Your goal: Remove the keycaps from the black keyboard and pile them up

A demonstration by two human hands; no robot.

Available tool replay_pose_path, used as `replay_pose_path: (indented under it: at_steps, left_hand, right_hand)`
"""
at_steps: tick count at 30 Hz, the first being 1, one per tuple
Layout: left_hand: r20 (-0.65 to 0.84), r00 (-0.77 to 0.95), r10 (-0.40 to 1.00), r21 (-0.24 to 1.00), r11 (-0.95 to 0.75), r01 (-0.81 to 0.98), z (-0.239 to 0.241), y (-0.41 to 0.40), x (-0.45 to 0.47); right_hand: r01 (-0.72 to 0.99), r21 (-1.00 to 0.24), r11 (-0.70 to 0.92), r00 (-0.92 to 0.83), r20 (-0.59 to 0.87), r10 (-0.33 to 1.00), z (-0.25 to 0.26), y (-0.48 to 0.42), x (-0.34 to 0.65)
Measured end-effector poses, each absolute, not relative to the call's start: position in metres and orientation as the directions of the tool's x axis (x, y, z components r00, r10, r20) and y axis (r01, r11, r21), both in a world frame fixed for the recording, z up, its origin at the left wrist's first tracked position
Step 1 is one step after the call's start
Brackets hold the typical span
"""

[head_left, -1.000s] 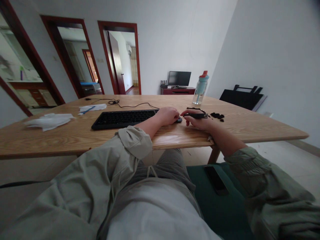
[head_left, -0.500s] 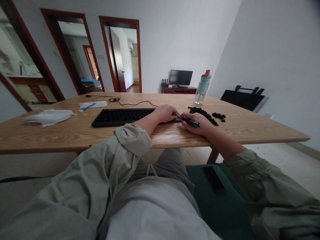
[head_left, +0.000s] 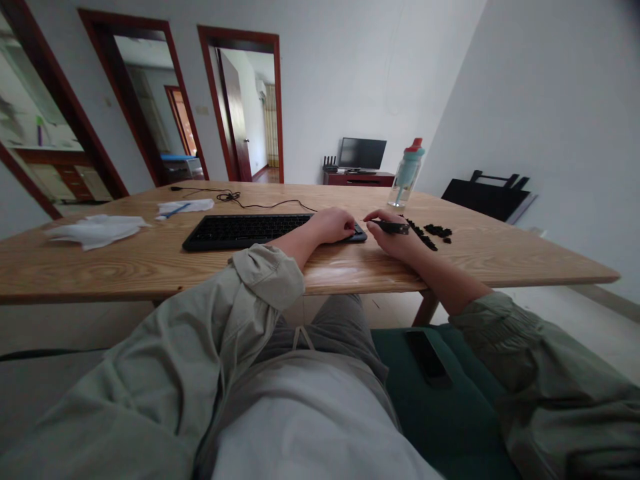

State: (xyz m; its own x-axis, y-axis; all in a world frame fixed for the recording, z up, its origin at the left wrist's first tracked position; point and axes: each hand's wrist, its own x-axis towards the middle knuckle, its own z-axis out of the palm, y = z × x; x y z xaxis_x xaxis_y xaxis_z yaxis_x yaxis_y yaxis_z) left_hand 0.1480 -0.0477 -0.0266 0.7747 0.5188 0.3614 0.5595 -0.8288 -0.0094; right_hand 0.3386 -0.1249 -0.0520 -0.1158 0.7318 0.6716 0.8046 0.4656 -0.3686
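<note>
You sit at a long wooden table (head_left: 150, 263) in a pale-walled room. Two red-framed doorways open in the far wall, and beyond the table's far edge a dark monitor (head_left: 363, 153) stands on a low red cabinet. A black folded frame (head_left: 487, 195) leans on the right-hand wall.

On the table, a black keyboard (head_left: 250, 230) lies straight ahead, its cable (head_left: 260, 203) trailing off toward the far side. White crumpled cloths (head_left: 95, 230) lie well off to the left. A clear water bottle (head_left: 406, 173) with a teal and red cap stands upright near the far right edge. A scatter of small black keycaps (head_left: 430, 233) lies just right of your hands.

Your left hand (head_left: 333, 225) rests loosely curled on the right end of the keyboard, fingers bent down onto it. Your right hand (head_left: 395, 241) lies just beside that end, closed around a small dark tool (head_left: 393, 227), pinched between thumb and fingers and lying roughly level, pointing right toward the keycaps. A dark phone (head_left: 427, 359) lies on the green seat (head_left: 450, 413) by your right thigh.
</note>
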Motion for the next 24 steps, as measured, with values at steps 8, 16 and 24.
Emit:
replay_pose_path:
  at_steps: [8, 16, 24]
  left_hand:
    - [0.383, 0.779, 0.497, -0.036, -0.834, 0.55, -0.028, -0.047, 0.151]
    - [0.391, 0.789, 0.474, -0.046, -0.846, 0.53, -0.029, -0.043, 0.153]
    - [0.389, 0.773, 0.501, -0.06, -0.823, 0.565, -0.025, -0.043, 0.155]
  right_hand:
    - [0.817, -0.36, 0.45, -0.107, 0.673, 0.732, -0.051, -0.129, 0.337]
    - [0.821, -0.374, 0.431, -0.097, 0.653, 0.751, -0.049, -0.129, 0.337]
    - [0.814, -0.352, 0.462, -0.172, 0.614, 0.77, -0.049, -0.137, 0.336]
